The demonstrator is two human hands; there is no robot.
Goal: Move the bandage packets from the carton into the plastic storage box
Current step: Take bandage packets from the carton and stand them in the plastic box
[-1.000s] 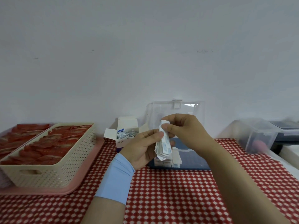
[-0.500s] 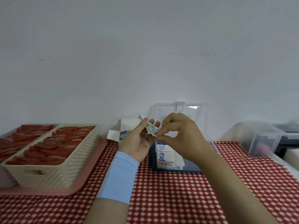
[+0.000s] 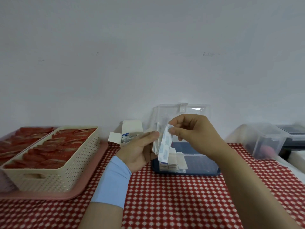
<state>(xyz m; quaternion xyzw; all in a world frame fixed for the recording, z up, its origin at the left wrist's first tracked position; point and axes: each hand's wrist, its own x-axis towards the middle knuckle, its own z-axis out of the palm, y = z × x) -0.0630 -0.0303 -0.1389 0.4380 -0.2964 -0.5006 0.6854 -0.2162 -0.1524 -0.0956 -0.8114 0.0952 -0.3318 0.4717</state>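
The bench (image 3: 181, 204) with its red checked cloth fills the lower part of the frame. On it, a little right of centre, stands the box (image 3: 206, 162) with its clear lid raised against the wall. The front left corner of the box already holds a row (image 3: 173, 163) of packets. The carton (image 3: 132, 131) stands open just left of the box, and some packets show inside it.

Both hands are in front of the box, above its left end. The left hand (image 3: 140, 151) grasps a small stack (image 3: 155, 146) of packets, held on edge against its fingers. The right hand (image 3: 196, 136) pinches one packet (image 3: 164, 146) at its top end between thumb and forefinger, and the other fingers are curled and hold nothing. This packet hangs with its long axis nearly upright, and its lower end is directly over the row in the box.

So the goal lies straight below and slightly toward the upper part of the frame — the right hand is the nearer one. I judge that a short lowering of the packet would bring it onto the row, while the stack waits in the left hand.
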